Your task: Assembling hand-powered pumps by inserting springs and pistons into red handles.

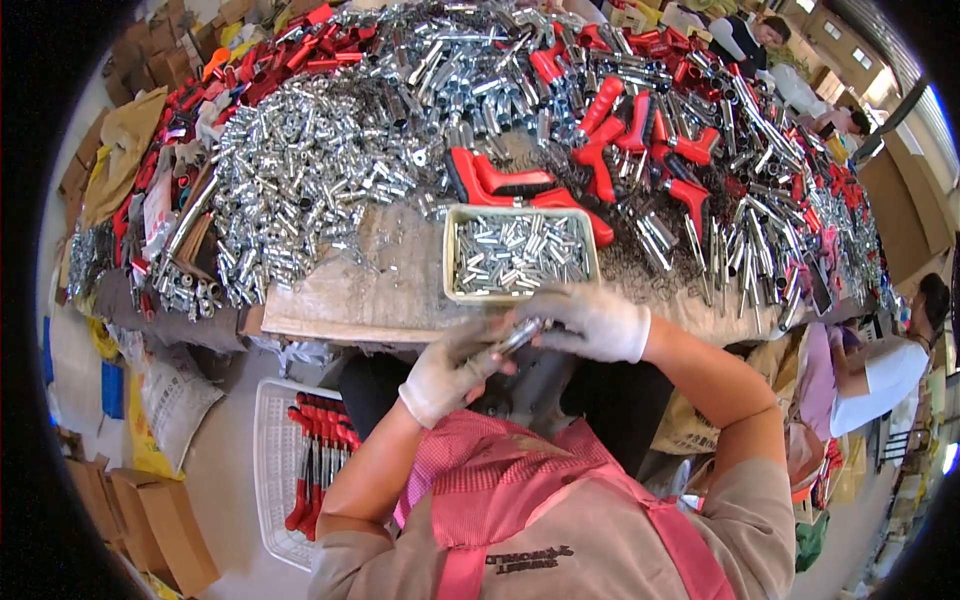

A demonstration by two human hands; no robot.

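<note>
Both my hands wear white work gloves and meet over my lap, just off the table's near edge. My left hand is closed around a short silver metal tube-like part; its exact kind is blurred. From the right, my right hand reaches over with bent fingers and grips the upper end of that part. Right behind the hands, a cream plastic tray holds many small silver metal pins. Red and black pistol-shaped handles lie just beyond the tray.
A big heap of small silver fittings covers the table's left side. Long metal rods and thin dark springs lie to the right. On the floor at my left stands a white basket with red-handled tools. A co-worker sits at right.
</note>
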